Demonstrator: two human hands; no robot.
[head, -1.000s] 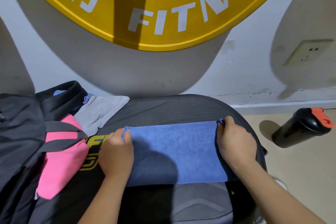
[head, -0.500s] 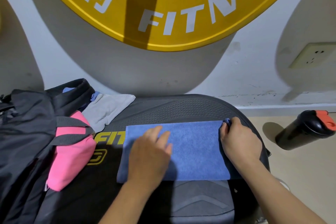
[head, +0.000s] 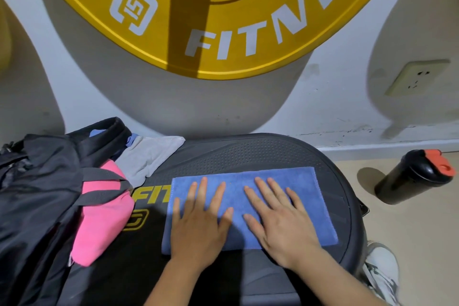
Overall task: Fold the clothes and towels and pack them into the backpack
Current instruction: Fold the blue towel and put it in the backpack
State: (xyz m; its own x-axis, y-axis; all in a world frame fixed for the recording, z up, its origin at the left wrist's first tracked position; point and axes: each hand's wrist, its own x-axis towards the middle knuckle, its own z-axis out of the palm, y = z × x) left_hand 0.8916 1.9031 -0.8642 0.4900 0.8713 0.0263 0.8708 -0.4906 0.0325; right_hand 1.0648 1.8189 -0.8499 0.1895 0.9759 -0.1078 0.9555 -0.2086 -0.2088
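While pinned under two palms, lying flat across the middle of the dark grey rounded padded bench seat (head: 248, 154): blue terry-cloth towel (head: 303, 196), folded into a long oblong. Nap short and even, colour a dull cornflower blue, surface smooth with no wrinkle showing. Far edge straight, running along the seat's dotted band. Narrow stitched hem visible down the end nearer the seat's right rim. Near edge stopping short of the seat's front. Left end covering part of the yellow "FIT" lettering printed on the seat.

Left hand (head: 198, 226) palm-down on the cloth at the seat's centre-left, fingers straight and spread wide, thumb out to the side, gripping nothing. Right hand (head: 280, 226) palm-down just beside it at the seat's centre-right, fingers likewise straight and fanned, flat on the cloth, pinching nothing. Thumbs close but apart. Both forearms bare, reaching in over the seat's front edge.

On the seat's left side: black nylon backpack (head: 37, 194), slumped, with a bright pink folded garment (head: 99, 226) crossed by its grey straps. Pale grey cloth (head: 149, 156) at the seat's back-left, touching the backpack's opening. Off the seat's right rim, on the beige floor: black cylindrical shaker bottle with an orange-red cap (head: 412, 176). Behind the seat, on the white wall: large round yellow sign (head: 223, 20) with white lettering.
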